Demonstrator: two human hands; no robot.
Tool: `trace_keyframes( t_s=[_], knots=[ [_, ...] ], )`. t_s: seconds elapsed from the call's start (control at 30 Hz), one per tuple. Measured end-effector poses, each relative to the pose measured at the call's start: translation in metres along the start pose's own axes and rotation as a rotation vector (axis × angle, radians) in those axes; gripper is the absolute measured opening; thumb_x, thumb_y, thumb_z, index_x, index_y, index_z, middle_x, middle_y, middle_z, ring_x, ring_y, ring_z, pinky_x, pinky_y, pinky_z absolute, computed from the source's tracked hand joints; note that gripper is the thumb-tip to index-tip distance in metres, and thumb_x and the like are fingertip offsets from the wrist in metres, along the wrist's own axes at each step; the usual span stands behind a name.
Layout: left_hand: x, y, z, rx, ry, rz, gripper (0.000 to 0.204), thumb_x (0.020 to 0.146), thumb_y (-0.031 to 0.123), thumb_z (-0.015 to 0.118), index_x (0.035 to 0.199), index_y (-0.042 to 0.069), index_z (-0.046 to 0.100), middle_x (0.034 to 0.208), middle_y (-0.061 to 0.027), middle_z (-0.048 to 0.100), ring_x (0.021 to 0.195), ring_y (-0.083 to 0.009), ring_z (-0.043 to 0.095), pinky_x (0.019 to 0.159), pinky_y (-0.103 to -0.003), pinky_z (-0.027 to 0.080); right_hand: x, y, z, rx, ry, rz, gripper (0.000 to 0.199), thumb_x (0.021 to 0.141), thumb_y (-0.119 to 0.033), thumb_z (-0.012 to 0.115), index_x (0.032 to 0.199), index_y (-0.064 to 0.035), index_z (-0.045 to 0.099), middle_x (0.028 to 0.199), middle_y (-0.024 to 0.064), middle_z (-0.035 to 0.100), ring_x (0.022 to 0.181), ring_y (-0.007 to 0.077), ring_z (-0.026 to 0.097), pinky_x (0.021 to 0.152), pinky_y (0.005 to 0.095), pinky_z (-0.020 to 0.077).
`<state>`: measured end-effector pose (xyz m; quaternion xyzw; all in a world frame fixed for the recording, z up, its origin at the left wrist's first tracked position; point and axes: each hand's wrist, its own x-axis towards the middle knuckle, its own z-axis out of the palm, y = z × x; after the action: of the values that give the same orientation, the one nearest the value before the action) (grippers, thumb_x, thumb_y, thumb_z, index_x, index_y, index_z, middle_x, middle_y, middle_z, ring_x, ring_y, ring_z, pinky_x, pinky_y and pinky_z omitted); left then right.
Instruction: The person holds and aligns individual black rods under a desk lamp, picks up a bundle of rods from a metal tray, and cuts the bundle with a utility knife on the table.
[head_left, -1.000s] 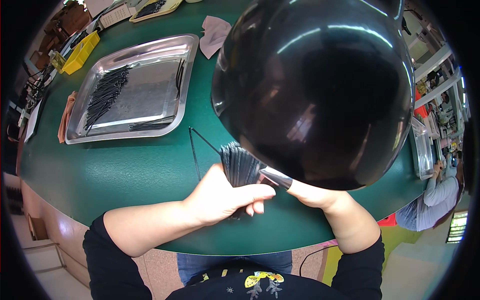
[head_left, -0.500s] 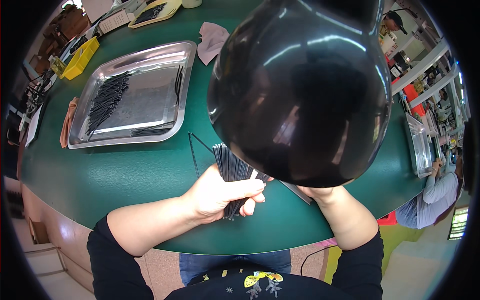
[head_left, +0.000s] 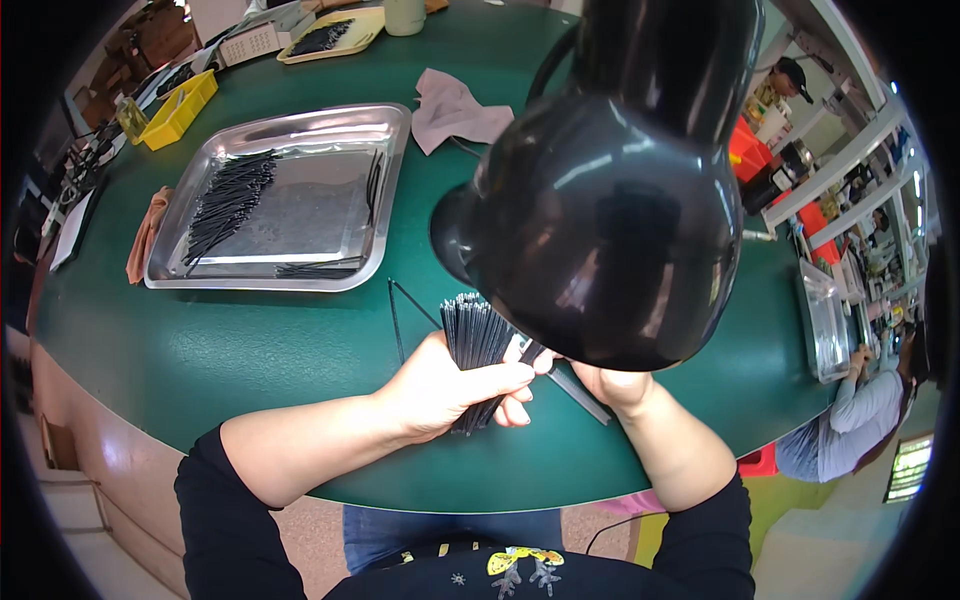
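I've got my left hand (head_left: pixel 450 385) closed around a bundle of thin black rods (head_left: pixel 478 345) near the worktop's (head_left: pixel 250 340) front edge; right hand (head_left: pixel 605 385) mostly hidden under the black lamp (head_left: pixel 610 220) (grip unclear). Sorting looks partway: more rods lie in the steel tray (head_left: pixel 390 130) toward the back-left.

I could not see most of the right hand (head_left: pixel 612 383): the black lamp shade (head_left: pixel 610 220) covered its fingers, and what they held was hidden. Left hand (head_left: pixel 450 385) wrapped the bundle of thin black rods (head_left: pixel 475 335), concealing its middle. Rod count was too fine to tell.
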<state>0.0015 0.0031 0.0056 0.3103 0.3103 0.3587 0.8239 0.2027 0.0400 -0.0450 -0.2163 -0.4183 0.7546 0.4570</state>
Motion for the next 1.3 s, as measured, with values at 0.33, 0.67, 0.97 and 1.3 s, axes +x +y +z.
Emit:
trace_keyframes(
  t_s=[0.33,0.67,0.97,1.3],
  knots=[
    [0.000,0.001,0.002,0.022,-0.032,0.044,0.017,0.080,0.012,0.057,0.087,-0.003,0.055,0.071,-0.0098,0.058,0.062,-0.0155,0.060,0.057,-0.023,0.050,-0.002,-0.012,0.015,-0.444,-0.259,-0.047,0.026,0.079,-0.007,0.055,0.103,0.0039,0.049,0.093,0.0121,0.055,0.082,0.0155,0.052,0.072,0.0252,0.0414],
    [0.001,0.000,0.005,0.032,-0.016,0.057,0.016,0.081,0.012,0.056,0.077,-0.004,0.056,0.069,-0.0115,0.060,0.060,-0.0165,0.060,0.057,-0.025,0.050,0.000,-0.004,0.012,0.033,0.018,0.001,0.036,0.078,-0.001,0.054,0.112,0.0015,0.045,0.107,0.0108,0.051,0.096,0.0192,0.050,0.083,0.0307,0.0416],
    [-0.001,0.000,0.004,0.025,0.014,0.041,0.016,0.081,0.012,0.056,0.081,-0.004,0.056,0.068,-0.0098,0.059,0.058,-0.0159,0.060,0.054,-0.024,0.049,-0.002,-0.006,0.021,-0.265,-0.098,-0.156,0.026,0.079,0.001,0.050,0.105,0.0015,0.049,0.102,0.0101,0.053,0.088,0.0194,0.053,0.077,0.0305,0.0443],
    [-0.001,0.003,-0.017,-0.312,-0.119,-0.061,0.008,0.083,0.007,0.050,0.088,0.002,0.046,0.076,-0.0118,0.058,0.059,-0.0184,0.060,0.055,-0.026,0.051,0.013,-0.041,0.056,-0.276,-0.319,0.041,0.035,0.078,-0.008,0.057,0.112,-0.0036,0.047,0.109,0.0098,0.051,0.098,0.0179,0.049,0.082,0.0310,0.0420]
  ],
)
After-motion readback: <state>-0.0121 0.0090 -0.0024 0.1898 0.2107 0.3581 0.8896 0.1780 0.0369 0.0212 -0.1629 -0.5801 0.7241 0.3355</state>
